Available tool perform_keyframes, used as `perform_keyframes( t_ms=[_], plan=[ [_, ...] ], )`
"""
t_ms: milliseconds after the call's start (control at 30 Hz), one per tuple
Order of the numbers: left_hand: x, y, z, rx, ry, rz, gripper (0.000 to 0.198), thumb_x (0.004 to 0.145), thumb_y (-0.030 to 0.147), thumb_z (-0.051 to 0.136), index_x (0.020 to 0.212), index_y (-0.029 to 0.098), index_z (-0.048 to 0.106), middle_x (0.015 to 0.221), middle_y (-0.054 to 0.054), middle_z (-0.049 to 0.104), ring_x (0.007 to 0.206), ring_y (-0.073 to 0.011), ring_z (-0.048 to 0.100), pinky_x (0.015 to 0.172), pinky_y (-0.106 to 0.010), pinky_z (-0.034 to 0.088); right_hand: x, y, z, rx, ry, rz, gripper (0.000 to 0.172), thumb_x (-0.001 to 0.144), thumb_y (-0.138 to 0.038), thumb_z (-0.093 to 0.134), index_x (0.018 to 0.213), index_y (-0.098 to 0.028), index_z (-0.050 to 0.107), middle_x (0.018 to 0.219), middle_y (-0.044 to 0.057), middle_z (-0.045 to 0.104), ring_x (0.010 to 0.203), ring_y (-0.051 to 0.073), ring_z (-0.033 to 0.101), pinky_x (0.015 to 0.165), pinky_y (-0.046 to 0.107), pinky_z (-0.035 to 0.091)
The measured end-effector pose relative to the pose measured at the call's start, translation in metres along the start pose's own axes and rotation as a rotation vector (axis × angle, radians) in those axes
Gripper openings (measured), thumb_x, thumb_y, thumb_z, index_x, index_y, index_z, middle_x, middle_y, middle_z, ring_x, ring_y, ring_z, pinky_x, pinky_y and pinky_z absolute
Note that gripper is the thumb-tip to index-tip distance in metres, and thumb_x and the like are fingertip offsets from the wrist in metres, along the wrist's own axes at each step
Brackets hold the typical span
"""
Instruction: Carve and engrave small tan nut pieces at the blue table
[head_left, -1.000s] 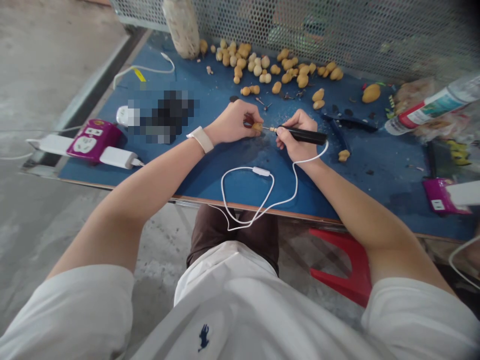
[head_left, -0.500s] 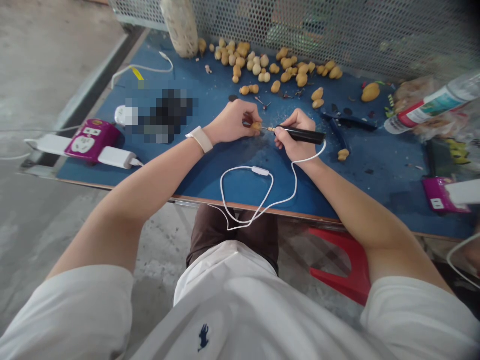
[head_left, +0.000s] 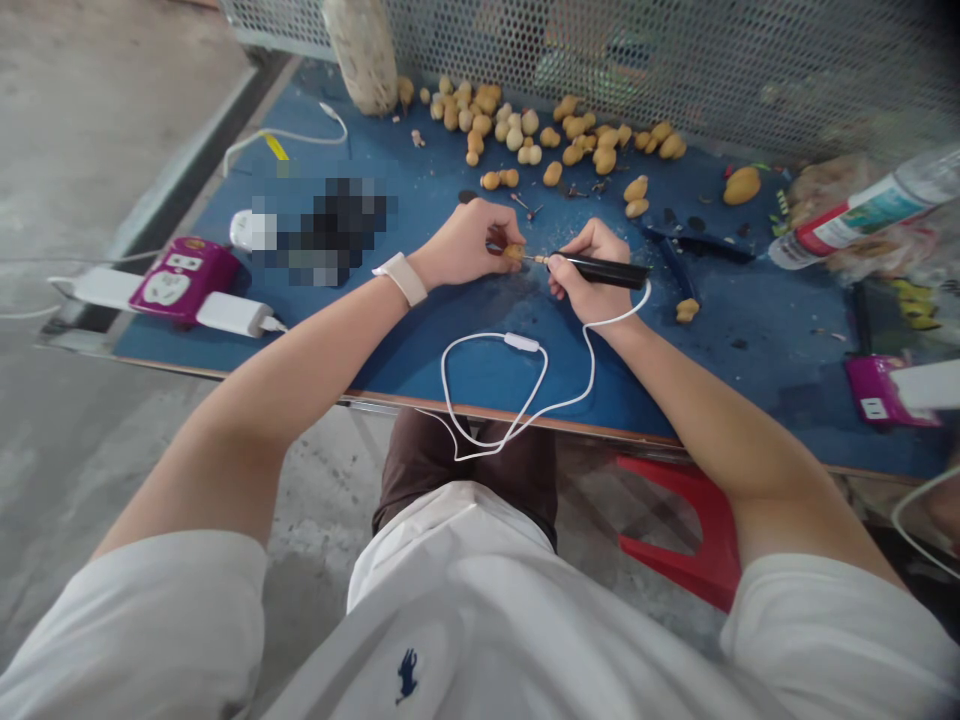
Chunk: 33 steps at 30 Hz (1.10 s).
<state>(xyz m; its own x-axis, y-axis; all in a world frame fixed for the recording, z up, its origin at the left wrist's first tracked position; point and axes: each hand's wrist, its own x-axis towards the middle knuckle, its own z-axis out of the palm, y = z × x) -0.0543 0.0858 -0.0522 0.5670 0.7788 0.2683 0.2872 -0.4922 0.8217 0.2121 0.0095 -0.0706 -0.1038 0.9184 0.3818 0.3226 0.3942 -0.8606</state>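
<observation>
My left hand [head_left: 480,240] pinches a small tan gourd [head_left: 514,253] between thumb and fingertips, just above the blue tabletop. The fingers hide part of the gourd. My right hand [head_left: 592,268] grips a black pen-shaped mini electric drill [head_left: 604,270] much like a pencil. Its brass chuck and thin bit point left, at the gourd. Whether the tip has entered the gourd I cannot tell. From the drill's back end a white cable [head_left: 589,365] with an inline switch [head_left: 521,342] loops over the table's front edge.
Several small gourds [head_left: 514,130] lie along the back, before a perforated metal panel [head_left: 480,55]. Blue-handled pliers [head_left: 679,262] are right of my right hand. A clear bottle [head_left: 862,215] lies further right. Purple socket blocks [head_left: 184,280] sit at both sides. A full jar [head_left: 362,60] stands back left.
Almost nothing differs. The drill in my right hand has shifted very slightly left, while my left hand and the gourd stay in place.
</observation>
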Motion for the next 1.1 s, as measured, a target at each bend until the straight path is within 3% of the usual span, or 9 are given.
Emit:
perform_keyframes(
  t_ms=[133,267,467,733,1100],
  plan=[
    [0.0005,-0.0035,0.0002,-0.008,-0.004,-0.001,0.038,0.084,0.032,0.116,0.106,0.02,0.087,0.111,-0.01,0.093,0.108,-0.0252,0.088,0.108,-0.041,0.074,0.0003,-0.0033,0.0008,0.017,-0.003,0.014,0.067,0.095,-0.092,0.1,0.119,-0.038,0.07,0.073,-0.004,0.065,0.067,0.028,0.075,0.07,0.053,0.078],
    [0.0,0.001,-0.0005,0.016,-0.008,-0.001,0.029,0.087,0.026,0.109,0.102,0.02,0.086,0.111,-0.01,0.093,0.103,-0.0244,0.086,0.106,-0.044,0.074,0.001,0.0,0.0003,0.02,0.003,0.013,0.066,0.096,-0.093,0.101,0.117,-0.038,0.071,0.073,-0.004,0.068,0.065,0.028,0.076,0.067,0.053,0.078],
    [0.0006,0.0008,-0.0001,0.031,-0.012,-0.023,0.03,0.089,0.019,0.11,0.105,0.018,0.085,0.112,-0.008,0.094,0.106,-0.0217,0.087,0.11,-0.04,0.072,0.0015,0.0012,0.0012,0.007,0.007,0.002,0.064,0.097,-0.092,0.099,0.117,-0.038,0.072,0.072,-0.005,0.067,0.064,0.027,0.076,0.069,0.052,0.08],
    [0.0015,-0.006,0.0001,0.005,0.0,-0.003,0.034,0.085,0.027,0.114,0.105,0.02,0.088,0.114,-0.011,0.095,0.109,-0.0259,0.089,0.108,-0.041,0.074,0.0012,0.0019,0.0002,0.004,0.014,-0.005,0.066,0.096,-0.095,0.098,0.115,-0.038,0.07,0.074,-0.003,0.067,0.066,0.028,0.077,0.068,0.053,0.078],
    [0.0006,-0.0013,0.0004,-0.011,0.002,-0.01,0.033,0.083,0.022,0.115,0.103,0.019,0.088,0.108,-0.01,0.093,0.113,-0.028,0.09,0.11,-0.043,0.075,0.0007,0.0017,-0.0005,-0.014,-0.015,0.013,0.067,0.097,-0.095,0.097,0.119,-0.038,0.069,0.076,-0.003,0.069,0.071,0.03,0.079,0.069,0.054,0.079]
  ],
)
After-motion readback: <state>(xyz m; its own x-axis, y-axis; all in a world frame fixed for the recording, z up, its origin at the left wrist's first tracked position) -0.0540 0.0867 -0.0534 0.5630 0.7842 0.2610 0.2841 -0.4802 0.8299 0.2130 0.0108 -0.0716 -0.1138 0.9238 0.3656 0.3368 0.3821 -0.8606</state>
